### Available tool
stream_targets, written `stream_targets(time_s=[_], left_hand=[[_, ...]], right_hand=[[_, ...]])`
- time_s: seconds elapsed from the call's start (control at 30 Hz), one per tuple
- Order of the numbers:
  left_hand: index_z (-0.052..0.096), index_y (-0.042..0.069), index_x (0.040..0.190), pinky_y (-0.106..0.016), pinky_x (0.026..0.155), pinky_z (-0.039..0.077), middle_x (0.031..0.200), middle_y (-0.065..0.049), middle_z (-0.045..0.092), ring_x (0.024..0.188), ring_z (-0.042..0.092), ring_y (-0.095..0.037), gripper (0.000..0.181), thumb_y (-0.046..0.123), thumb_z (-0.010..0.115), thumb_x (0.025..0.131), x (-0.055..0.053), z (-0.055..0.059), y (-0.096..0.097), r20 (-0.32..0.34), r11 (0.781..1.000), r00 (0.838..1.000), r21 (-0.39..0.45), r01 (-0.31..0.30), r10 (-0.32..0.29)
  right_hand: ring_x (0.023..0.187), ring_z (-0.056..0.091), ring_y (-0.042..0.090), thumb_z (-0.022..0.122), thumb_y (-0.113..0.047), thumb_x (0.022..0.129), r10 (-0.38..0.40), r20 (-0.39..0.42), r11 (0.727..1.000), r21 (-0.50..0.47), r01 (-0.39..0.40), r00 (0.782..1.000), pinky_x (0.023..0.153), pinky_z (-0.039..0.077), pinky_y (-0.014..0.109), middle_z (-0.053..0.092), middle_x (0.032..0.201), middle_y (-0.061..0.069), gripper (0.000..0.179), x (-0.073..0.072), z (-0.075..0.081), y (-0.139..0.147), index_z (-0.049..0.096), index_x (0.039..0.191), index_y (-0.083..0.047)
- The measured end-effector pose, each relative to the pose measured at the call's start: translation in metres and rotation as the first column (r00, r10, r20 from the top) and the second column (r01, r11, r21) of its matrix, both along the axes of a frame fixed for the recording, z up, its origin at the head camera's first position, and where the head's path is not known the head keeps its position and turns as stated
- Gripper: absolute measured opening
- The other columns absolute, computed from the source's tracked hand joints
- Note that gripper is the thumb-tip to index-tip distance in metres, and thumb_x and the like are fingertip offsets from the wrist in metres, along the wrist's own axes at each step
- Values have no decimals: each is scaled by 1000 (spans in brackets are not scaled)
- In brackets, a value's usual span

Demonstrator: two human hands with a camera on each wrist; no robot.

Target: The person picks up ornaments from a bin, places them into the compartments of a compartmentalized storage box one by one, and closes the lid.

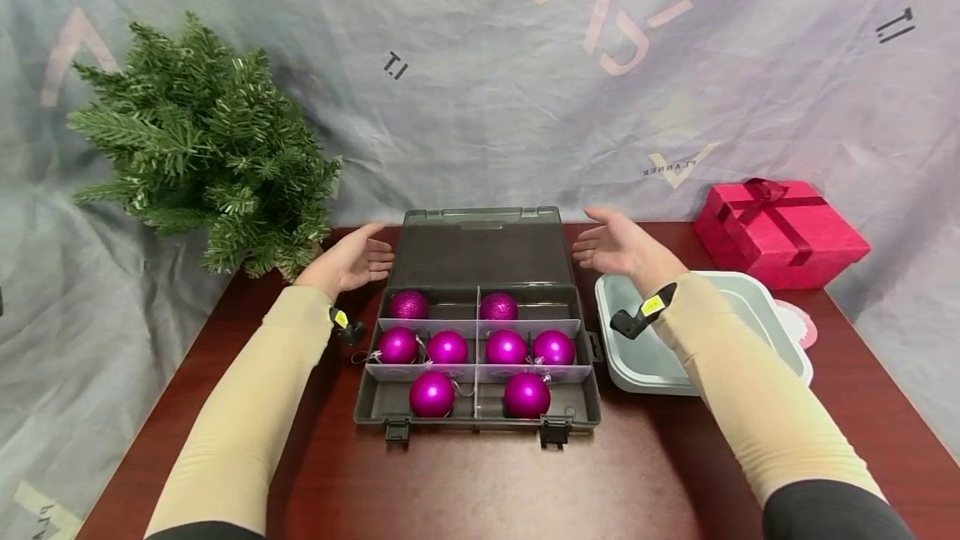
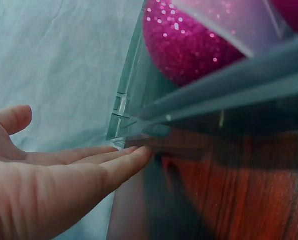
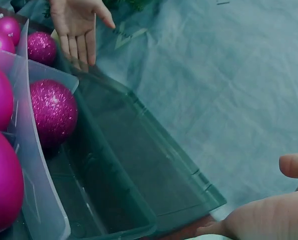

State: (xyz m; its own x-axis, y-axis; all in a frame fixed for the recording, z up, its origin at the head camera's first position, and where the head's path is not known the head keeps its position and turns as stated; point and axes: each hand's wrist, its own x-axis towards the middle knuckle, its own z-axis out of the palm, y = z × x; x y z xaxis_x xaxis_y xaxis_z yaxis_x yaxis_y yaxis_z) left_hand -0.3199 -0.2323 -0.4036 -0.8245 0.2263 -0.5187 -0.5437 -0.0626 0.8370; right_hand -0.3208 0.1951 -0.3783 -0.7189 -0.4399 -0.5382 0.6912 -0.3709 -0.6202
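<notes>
Green tree point(image 1: 202, 132) at 10 o'clock from box point(image 1: 382, 398). L hand point(image 1: 356, 261) at 10 too, nearer, fingers loose, holding nothing. Box w/ 8 pink balls point(image 1: 506, 348) sits mid counter point(image 1: 480, 490), lid point(image 1: 483, 257) up at 12. R hand point(image 1: 618, 248) at 2, same. Tub point(image 1: 611, 340) at 3. Red gift point(image 1: 813, 248) at 2, farther.

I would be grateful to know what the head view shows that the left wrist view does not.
Of the two, only the head view shows the tree, the red gift box, the pale tub and the right hand. Only the left wrist view gives a low, close look at the side wall of the open case. Both show that case, the left hand, a glittery ball and the table.
</notes>
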Motion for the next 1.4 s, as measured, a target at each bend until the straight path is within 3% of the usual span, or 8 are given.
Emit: stream_targets(time_s=[0.2,0.4,0.63,1.0,1.17,1.4], left_hand=[[-1,-8,160,-43,122,14,167,-27,-1,154,9,-37,82,48,31,108,-1,-1,-1,12,999,999,36,38,-39],[-3,-8,159,-44,122,10,167,-27,-3,154,5,-37,84,54,23,108,-2,-1,-3,7,996,998,56,64,-65],[2,-5,161,-43,122,15,167,-24,6,153,15,-34,88,60,26,106,4,0,-2,-30,996,1000,84,1,2],[10,-1,163,-42,122,13,169,-17,9,154,15,-31,81,56,28,107,19,10,2,-113,981,986,163,-101,121],[11,0,163,-42,122,16,168,-18,13,153,20,-31,82,56,31,107,25,16,3,-156,979,978,174,-109,136],[13,-3,162,-44,122,16,167,-20,15,153,20,-32,82,55,32,107,36,24,2,-224,981,965,163,-102,137]], right_hand=[[150,-25,29,26,-39,111,14,0,999,35,-14,1000,119,-12,40,-31,163,12,79,-4,-6,-10,-29,155,-5],[152,-19,29,27,-38,110,-18,13,998,61,17,1000,121,-6,39,-28,165,13,79,-6,-9,-15,-27,156,-4],[154,-13,28,28,-36,111,-56,-41,992,115,61,998,122,-1,38,-21,167,14,76,0,-5,-16,-20,158,-2],[155,5,28,33,-41,108,-82,-196,974,190,120,977,122,8,40,0,169,15,77,14,7,-19,-4,162,0],[151,16,29,35,-43,106,-104,-241,963,218,158,965,122,13,41,14,163,16,76,20,14,-19,6,163,-1],[150,19,30,36,-43,105,-121,-304,953,230,196,945,122,14,40,17,161,17,74,29,21,-21,12,164,-6]])
